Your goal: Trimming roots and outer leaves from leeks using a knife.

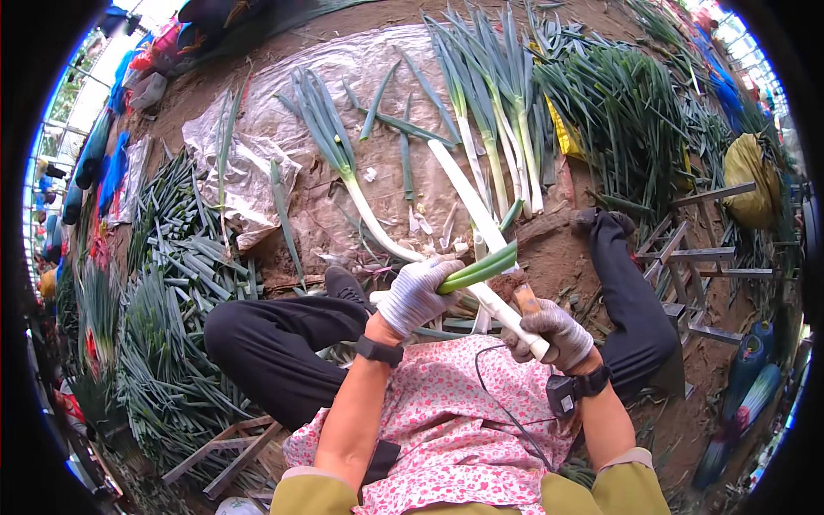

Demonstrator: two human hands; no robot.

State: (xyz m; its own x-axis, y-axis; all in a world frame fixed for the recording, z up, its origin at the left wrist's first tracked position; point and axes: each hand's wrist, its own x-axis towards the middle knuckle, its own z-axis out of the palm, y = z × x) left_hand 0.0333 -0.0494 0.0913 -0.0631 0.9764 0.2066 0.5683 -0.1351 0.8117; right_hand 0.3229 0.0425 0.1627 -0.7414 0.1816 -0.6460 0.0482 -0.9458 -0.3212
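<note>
My left hand (pixel 418 294), in a pale striped glove, is closed around a green leek leaf (pixel 485 267) that sticks out to the right. A leek (pixel 374 221) with green leaves at the far end slopes toward this hand. The white leek stalk (pixel 505 316) runs down to my right hand (pixel 560 336). That hand, in a soiled glove, is closed on the stalk near its pale end. Above its fingers is a tan, stubby piece (pixel 526 300) I cannot identify, next to a clump of brown roots (pixel 506 285). Just beyond, a bare white leek stalk (pixel 463 190) slants away.
Several leeks (pixel 502 103) lie on a dirty plastic sheet (pixel 369 51). Cut green leaves (pixel 184 335) heap up at left. A big pile of leek greens (pixel 614 120) lies at far right, near a metal frame (pixel 699 254) and a yellow sack (pixel 751 180).
</note>
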